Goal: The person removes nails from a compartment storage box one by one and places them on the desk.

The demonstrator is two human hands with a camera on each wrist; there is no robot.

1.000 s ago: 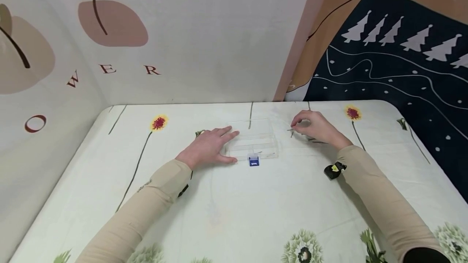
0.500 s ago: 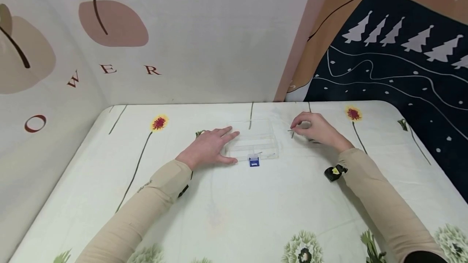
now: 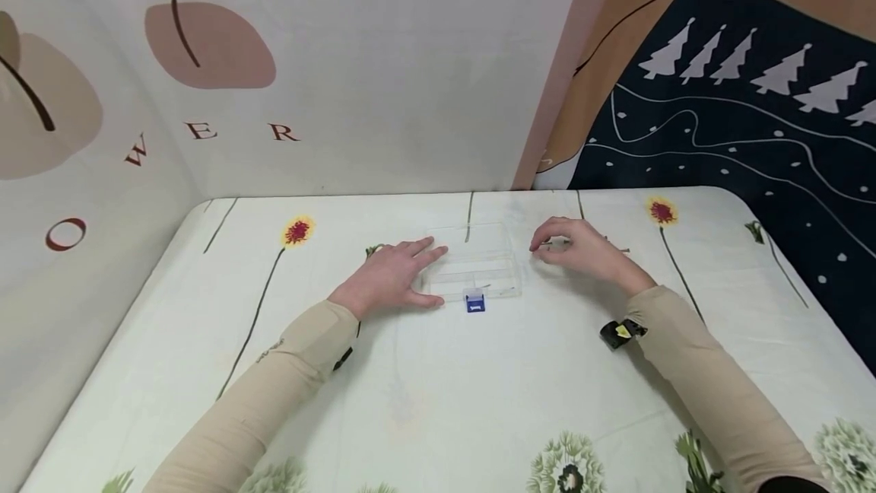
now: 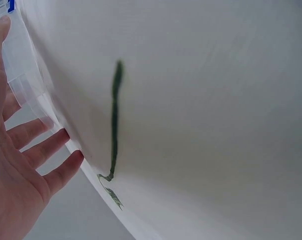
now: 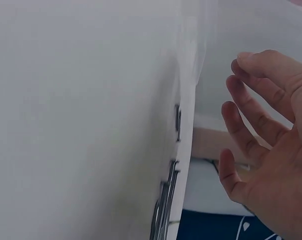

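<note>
My left hand (image 3: 391, 274) lies flat, fingers spread, against the left side of the clear box (image 3: 476, 265) mid-table. Overhead, my right hand (image 3: 578, 252) looks curled beside the box; its wrist view shows loose fingers (image 5: 250, 120) holding nothing.

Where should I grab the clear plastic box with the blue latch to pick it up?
Probably by its two short ends, from above. The clear plastic box lies flat and open; the left hand already rests against its left end, and the right end is free beside the right hand.
</note>
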